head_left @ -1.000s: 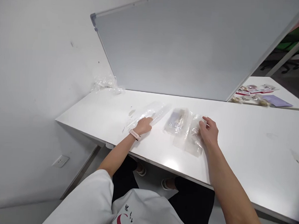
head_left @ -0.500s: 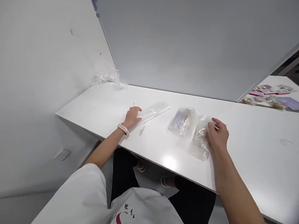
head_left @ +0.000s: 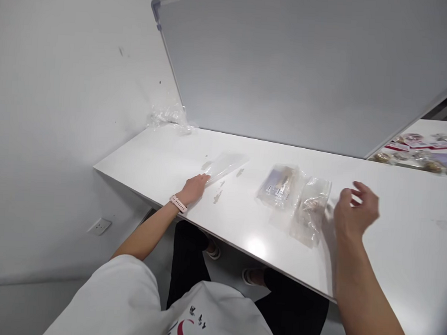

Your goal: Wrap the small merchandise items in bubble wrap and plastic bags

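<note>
Lifting off the packets, the right hand (head_left: pixel 356 209) now hovers above the desk (head_left: pixel 391 246) with fingers loosely curled and empty; half a second ago it pressed on the crinkled clear bag (head_left: pixel 311 209), now just to its left beside the filled packet (head_left: pixel 278 185). The left hand (head_left: pixel 194 188) lies flat and open, fingertips on the near end of the empty sleeve (head_left: pixel 225 163).
</note>
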A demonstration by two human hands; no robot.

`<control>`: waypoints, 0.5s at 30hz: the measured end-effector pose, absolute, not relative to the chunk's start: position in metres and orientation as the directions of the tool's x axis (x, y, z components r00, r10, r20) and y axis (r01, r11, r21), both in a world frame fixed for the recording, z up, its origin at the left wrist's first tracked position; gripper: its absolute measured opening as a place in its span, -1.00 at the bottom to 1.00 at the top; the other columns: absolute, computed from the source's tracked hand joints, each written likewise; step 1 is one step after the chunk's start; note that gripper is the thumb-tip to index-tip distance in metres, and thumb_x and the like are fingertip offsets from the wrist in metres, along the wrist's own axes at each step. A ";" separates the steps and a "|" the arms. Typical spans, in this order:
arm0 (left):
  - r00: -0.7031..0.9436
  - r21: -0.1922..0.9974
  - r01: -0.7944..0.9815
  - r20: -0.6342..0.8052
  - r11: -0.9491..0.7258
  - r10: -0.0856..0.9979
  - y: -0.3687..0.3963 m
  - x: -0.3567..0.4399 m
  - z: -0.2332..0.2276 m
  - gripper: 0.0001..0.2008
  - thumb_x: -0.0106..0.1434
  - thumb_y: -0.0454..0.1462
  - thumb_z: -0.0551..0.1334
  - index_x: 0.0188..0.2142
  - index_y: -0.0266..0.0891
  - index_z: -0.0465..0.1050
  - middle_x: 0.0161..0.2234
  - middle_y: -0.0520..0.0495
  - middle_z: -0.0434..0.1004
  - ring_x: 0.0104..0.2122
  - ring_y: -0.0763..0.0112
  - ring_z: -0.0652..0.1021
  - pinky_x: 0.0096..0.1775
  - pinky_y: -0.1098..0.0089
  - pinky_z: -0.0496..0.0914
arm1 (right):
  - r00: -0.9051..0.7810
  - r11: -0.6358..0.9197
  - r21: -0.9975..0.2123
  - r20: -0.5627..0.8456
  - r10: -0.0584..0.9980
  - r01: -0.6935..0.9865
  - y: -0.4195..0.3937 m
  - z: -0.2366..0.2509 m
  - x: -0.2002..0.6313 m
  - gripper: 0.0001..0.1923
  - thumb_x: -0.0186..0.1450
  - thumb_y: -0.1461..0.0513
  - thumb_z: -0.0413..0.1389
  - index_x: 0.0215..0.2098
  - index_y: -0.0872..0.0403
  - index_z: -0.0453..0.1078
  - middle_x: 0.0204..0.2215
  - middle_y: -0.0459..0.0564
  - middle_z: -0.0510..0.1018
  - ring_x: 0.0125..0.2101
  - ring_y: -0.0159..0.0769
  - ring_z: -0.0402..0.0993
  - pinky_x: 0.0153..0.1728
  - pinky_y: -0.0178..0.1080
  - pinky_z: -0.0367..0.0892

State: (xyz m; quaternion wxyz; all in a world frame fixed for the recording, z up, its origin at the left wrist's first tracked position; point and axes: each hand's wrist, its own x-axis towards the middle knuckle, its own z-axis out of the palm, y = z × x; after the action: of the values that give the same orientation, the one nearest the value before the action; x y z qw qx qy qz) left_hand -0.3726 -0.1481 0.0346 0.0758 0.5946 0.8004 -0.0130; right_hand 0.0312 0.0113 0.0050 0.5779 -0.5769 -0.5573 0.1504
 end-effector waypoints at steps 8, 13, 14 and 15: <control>-0.676 0.515 0.663 0.098 0.544 0.731 -0.177 -0.444 0.042 -0.26 0.28 -0.44 0.06 0.43 -0.08 0.00 -0.41 -0.06 0.51 -0.31 0.18 0.55 -0.14 0.25 0.41 | 0.124 0.753 -0.414 0.903 0.412 0.512 -0.049 0.059 -0.035 -0.66 0.40 0.21 0.03 0.10 -0.13 0.44 -0.16 0.07 0.59 -0.19 -0.11 0.55 -0.28 -0.03 0.51; -0.718 0.920 0.142 -0.159 0.366 0.678 -0.180 -0.493 0.043 -0.21 0.10 -0.49 0.23 0.33 -0.08 0.23 -0.21 -0.08 0.56 -0.40 0.37 0.53 -0.35 0.39 0.47 | -0.405 0.792 -0.590 0.693 0.597 0.158 -0.077 0.039 -0.175 -0.67 0.37 0.25 0.01 0.06 0.03 0.42 -0.04 0.10 0.56 -0.11 -0.20 0.51 -0.14 -0.12 0.48; -0.715 0.933 0.055 -0.211 0.354 0.667 -0.178 -0.501 0.042 -0.20 0.08 -0.49 0.24 0.33 -0.11 0.23 -0.20 -0.09 0.56 -0.44 0.41 0.52 -0.40 0.42 0.46 | -0.452 0.712 -0.685 0.592 0.667 0.153 -0.078 0.029 -0.202 -0.64 0.35 0.23 -0.01 0.08 0.04 0.42 0.00 0.10 0.54 -0.09 -0.20 0.50 -0.13 -0.13 0.47; -0.712 0.941 -0.042 -0.263 0.335 0.651 -0.173 -0.509 0.041 -0.20 0.07 -0.49 0.25 0.32 -0.14 0.24 -0.21 -0.10 0.57 -0.47 0.43 0.51 -0.45 0.45 0.45 | -0.474 0.591 -0.789 0.460 0.750 0.169 -0.077 0.019 -0.226 -0.62 0.33 0.22 -0.01 0.09 0.06 0.41 0.01 0.10 0.54 -0.11 -0.21 0.50 -0.15 -0.15 0.46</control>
State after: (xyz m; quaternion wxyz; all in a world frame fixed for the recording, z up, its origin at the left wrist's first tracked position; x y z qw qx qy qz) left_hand -0.5095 -0.1734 0.0407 0.3207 0.2024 0.7513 0.5401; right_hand -0.2265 -0.0769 0.0193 0.4211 -0.2924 -0.7862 0.3450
